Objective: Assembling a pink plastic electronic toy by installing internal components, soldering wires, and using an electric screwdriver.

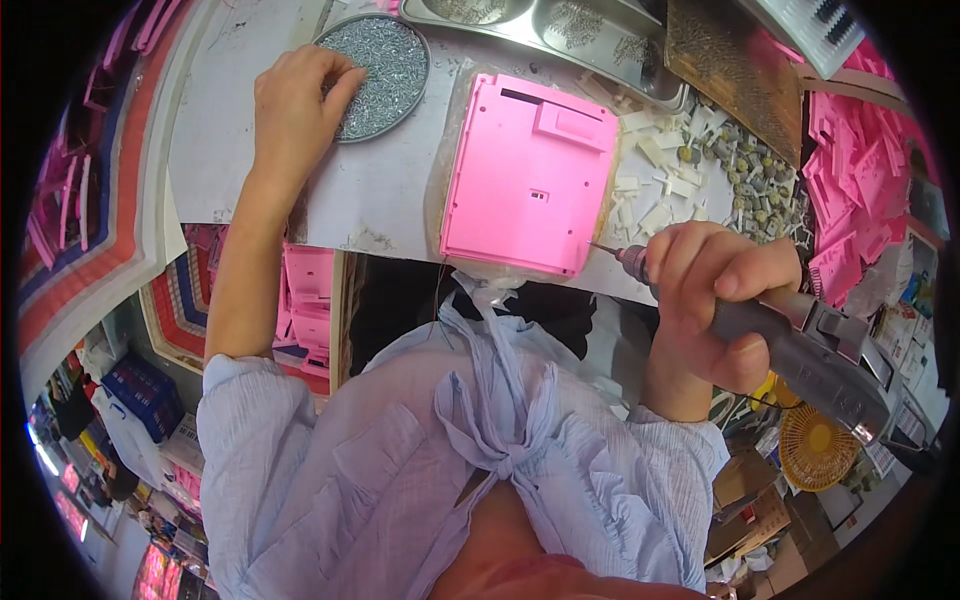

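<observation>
My left hand (295, 112) reaches over the near left rim of a round grey dish (428, 78). Its fingers are drawn together at the small silver screws (382, 68) inside; what sits between the fingertips is hidden. In front of me a square pink plastic housing (520, 190) lies on a pad wrapped in clear film. It has a slot and a raised block at its far end, and small holes around it. My right hand (715, 290) is wrapped round a dark grey electric screwdriver (800, 350). Its thin bit points left, at the housing's near right corner.
Metal trays (590, 35) holding small parts stand at the back. Right of the housing lie loose white plastic pieces (655, 215) and small grey-and-white parts (755, 175). Pink plastic parts (850, 190) pile up at far right. A yellow basket (818, 447) sits low at right.
</observation>
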A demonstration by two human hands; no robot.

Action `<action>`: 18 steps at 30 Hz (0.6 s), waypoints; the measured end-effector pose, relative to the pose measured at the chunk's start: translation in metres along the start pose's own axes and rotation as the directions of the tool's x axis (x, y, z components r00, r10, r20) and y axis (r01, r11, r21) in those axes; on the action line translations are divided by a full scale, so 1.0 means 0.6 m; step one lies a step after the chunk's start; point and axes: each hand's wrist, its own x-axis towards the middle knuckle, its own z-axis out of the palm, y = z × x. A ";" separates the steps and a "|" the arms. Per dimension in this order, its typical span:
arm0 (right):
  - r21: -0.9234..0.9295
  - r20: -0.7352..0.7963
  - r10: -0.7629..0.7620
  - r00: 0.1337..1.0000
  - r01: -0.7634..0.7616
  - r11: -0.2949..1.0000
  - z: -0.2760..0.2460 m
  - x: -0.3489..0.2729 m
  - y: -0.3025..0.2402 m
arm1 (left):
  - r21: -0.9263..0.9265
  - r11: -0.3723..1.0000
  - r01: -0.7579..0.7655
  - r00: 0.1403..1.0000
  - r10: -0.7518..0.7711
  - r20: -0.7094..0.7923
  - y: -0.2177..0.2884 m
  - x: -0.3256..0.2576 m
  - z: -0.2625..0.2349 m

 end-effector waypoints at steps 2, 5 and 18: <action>0.003 -0.003 0.001 1.000 -0.001 1.000 -0.002 -0.006 -0.002 | 0.046 0.999 -0.014 1.000 0.013 0.012 -0.007 0.001 -0.001; 0.020 -0.029 0.021 0.999 -0.021 1.000 -0.002 -0.016 -0.008 | 0.060 0.998 -0.014 0.999 0.011 0.039 -0.025 0.008 -0.007; 0.082 -0.031 0.079 0.996 -0.077 0.994 0.013 -0.061 0.000 | -0.536 0.809 -0.239 0.915 0.372 0.154 0.189 -0.033 -0.028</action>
